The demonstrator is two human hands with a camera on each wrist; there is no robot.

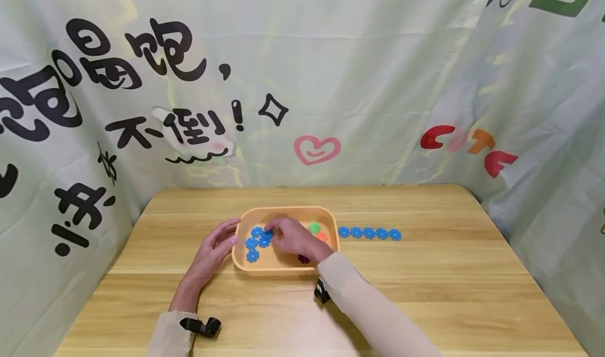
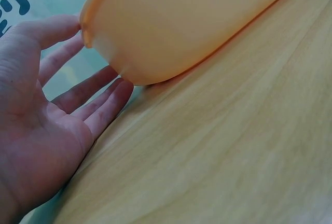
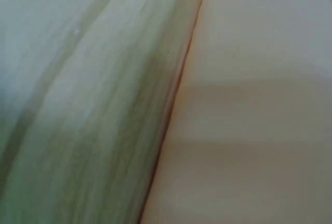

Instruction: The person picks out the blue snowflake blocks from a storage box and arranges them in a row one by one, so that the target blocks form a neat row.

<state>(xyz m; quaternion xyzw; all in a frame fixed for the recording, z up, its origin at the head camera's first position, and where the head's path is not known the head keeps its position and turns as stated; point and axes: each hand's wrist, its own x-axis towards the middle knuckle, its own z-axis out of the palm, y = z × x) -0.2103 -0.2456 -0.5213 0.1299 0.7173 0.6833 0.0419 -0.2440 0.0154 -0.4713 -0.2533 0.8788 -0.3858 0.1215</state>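
In the head view, a pale orange tray (image 1: pixel 283 264) with rounded corners lies on the table. My left hand (image 1: pixel 211 253) is at its left end; the left wrist view has its fingertips against the outer wall of the tray (image 2: pixel 171 32), fingers loosely extended. Reaching over the near rim, my right hand (image 1: pixel 294 237) is down inside, its fingertips at a cluster of blue notched discs (image 1: pixel 252 255). One disc is partly covered by those fingertips, and I cannot tell if they pinch it. The right wrist view has only the tray's side wall (image 3: pixel 249 115) beside the table.
Also in the tray are a green disc (image 1: pixel 314 228), an orange disc (image 1: pixel 322 237) and a dark purple disc (image 1: pixel 304 259), partly behind the right hand. A straight row of several blue discs (image 1: pixel 369 233) runs rightward from the tray on the wooden table (image 1: pixel 425 294). Printed curtains (image 1: pixel 368 84) enclose the table.
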